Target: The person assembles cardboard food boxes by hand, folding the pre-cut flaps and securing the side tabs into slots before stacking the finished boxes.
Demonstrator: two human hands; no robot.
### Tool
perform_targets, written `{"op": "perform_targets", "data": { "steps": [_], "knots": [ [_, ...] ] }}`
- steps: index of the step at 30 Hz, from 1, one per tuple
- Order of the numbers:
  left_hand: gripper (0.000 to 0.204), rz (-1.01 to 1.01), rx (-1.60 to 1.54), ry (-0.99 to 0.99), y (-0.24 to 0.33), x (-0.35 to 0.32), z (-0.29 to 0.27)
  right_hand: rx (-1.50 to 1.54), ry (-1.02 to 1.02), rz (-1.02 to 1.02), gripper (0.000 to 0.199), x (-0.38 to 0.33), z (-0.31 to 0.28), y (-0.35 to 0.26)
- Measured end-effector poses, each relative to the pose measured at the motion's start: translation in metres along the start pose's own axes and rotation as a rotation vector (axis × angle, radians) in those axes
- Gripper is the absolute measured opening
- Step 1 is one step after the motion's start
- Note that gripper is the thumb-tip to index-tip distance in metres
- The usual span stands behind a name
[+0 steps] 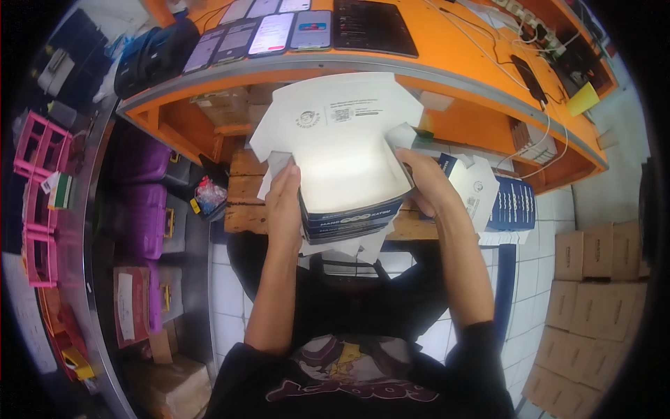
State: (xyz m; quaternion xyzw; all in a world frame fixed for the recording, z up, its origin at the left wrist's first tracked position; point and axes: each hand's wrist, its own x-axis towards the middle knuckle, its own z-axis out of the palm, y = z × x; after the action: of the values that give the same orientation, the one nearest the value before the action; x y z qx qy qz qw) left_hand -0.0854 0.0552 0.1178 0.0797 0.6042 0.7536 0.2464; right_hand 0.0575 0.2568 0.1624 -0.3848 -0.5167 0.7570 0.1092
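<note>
**Open carton held between both hands**

A white-and-navy cardboard carton (349, 174) is held above the lap, lid flap raised. Its left wall is gripped by the left hand (285, 202), fingers curled — the right wall is clasped by the right hand (427, 183). Phones (272, 33) are lined up on the orange surface (460, 66) beyond.

A shop's packing corner: orange counter (447, 42) lined with phones (272, 31), stacked cardboard cartons (593, 293).
</note>
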Motion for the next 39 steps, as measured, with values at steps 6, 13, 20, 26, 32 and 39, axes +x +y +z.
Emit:
{"op": "perform_targets", "data": {
  "steps": [6,13,20,26,32,39],
  "knots": [
    [0.058,-0.033,-0.168,-0.029,-0.001,-0.005,0.003,-0.019,-0.112,0.069,0.051,0.000,-0.005,-0.021],
    [0.045,-0.028,-0.154,0.067,0.009,-0.012,0.013,-0.204,-0.144,0.110,0.051,0.023,-0.020,-0.007],
    [0.024,-0.067,-0.097,0.238,0.000,0.009,0.015,-0.789,-0.216,-0.119,0.043,0.054,-0.021,-0.013],
    [0.031,-0.034,-0.072,0.323,-0.010,0.023,0.005,-0.722,-0.045,0.048,0.047,0.061,-0.007,-0.013],
    [0.034,-0.105,-0.022,0.322,-0.014,0.032,0.005,-0.237,-0.041,0.099,0.066,0.071,-0.030,0.044],
    [0.065,-0.236,-0.268,-0.011,-0.019,-0.009,-0.006,0.070,0.092,0.153,0.096,0.002,0.004,0.059]
  ]
}}
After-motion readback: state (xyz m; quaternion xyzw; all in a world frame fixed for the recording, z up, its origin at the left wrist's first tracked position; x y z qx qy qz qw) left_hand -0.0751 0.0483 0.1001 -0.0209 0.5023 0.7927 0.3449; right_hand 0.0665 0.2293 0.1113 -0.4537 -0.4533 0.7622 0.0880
